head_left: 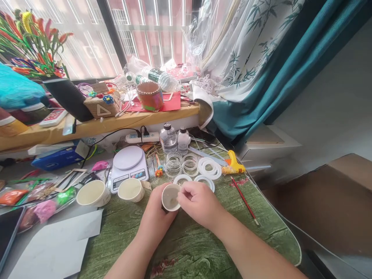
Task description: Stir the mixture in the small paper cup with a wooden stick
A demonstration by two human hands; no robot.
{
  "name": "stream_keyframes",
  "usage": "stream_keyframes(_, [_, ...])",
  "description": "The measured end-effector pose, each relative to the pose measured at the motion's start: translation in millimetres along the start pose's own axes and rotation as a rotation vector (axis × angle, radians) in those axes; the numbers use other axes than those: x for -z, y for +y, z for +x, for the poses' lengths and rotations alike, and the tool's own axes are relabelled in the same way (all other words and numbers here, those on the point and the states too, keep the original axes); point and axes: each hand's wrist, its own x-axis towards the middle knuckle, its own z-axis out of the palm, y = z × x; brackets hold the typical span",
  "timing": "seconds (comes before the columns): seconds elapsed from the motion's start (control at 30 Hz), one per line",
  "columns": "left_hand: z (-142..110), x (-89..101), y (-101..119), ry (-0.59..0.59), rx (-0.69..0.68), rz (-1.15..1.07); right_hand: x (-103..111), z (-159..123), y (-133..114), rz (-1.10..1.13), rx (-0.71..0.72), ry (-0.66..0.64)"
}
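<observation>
My left hand (155, 213) is wrapped around a small white paper cup (171, 197), tilted so its inside faces me. Some clear liquid seems to lie in it. At the cup's right rim, my right hand (197, 201) is closed in a pinch, fingertips over the opening; what it holds is hidden. To the left stand a paper cup with a side handle (130, 190) and a wider paper cup (93, 193). Just beyond my hands are white ring moulds (209, 168) and stacks of clear rings (173, 164).
A kitchen scale (130, 164) stands behind the cups, with two clear bottles (168, 138) at the back. On the right are a yellow glue gun (233, 163) and a red pencil (244, 199). White paper (55, 244) and craft bags cover the left side.
</observation>
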Motion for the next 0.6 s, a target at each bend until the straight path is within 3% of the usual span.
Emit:
stream_keyframes(0.23, [-1.2,0.9,3.3,0.002,0.008,-0.022,0.2,-1.3,0.0,0.04,0.0,0.005])
stream_keyframes(0.37, [-2.2,0.0,1.1,0.021,0.005,-0.013,0.7,-1.2,0.1,0.027,-0.024,0.069])
stream_keyframes(0.6, [-4.3,-1.0,3.6,0.095,0.11,-0.035,-0.2,-1.7,-0.5,0.011,0.012,0.024])
